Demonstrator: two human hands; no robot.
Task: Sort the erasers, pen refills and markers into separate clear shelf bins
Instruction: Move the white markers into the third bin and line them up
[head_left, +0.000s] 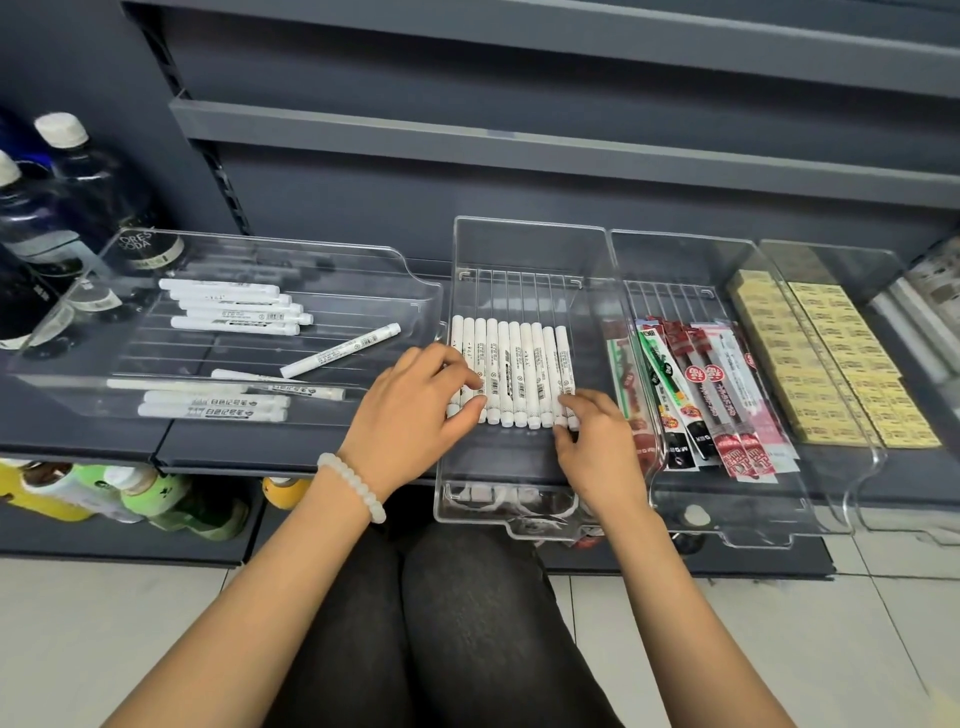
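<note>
We see a row of white markers (511, 371) lying side by side in the middle clear bin (592, 260). Our left hand (415, 410) touches the row's 9 o'clock end with bent fingers, and our right hand (597, 447) touches its 3 o'clock end; neither one grips a marker. At 9 o'clock from this bin, a wide tray (363, 270) holds loose markers (239, 312). At 3 o'clock come the pen refills (696, 400), then the yellow erasers (821, 358).
</note>
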